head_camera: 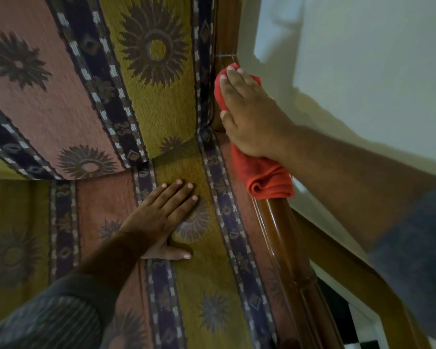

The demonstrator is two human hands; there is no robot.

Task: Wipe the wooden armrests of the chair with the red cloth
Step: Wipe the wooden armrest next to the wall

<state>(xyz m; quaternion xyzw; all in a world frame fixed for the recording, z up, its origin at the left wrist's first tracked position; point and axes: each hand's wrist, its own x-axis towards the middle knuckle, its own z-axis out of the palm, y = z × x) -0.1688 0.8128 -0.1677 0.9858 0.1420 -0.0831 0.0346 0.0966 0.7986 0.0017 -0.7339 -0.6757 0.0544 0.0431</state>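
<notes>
One hand [252, 114] presses red cloth [267, 177] — on armrest [287, 235].

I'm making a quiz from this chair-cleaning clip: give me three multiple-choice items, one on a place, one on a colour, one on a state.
1. Where does the left hand rest?
A. seat cushion
B. wall
C. armrest
2. What colour is the cloth?
A. blue
B. red
C. white
3. How does the right hand stand?
A. in the air
B. pressing the cloth onto the wooden armrest
C. on the floor

Answers: 1 A, the palm lies flat on the seat cushion; 2 B, it is plainly red; 3 B, the fingers are spread over the cloth on the wood.
</notes>
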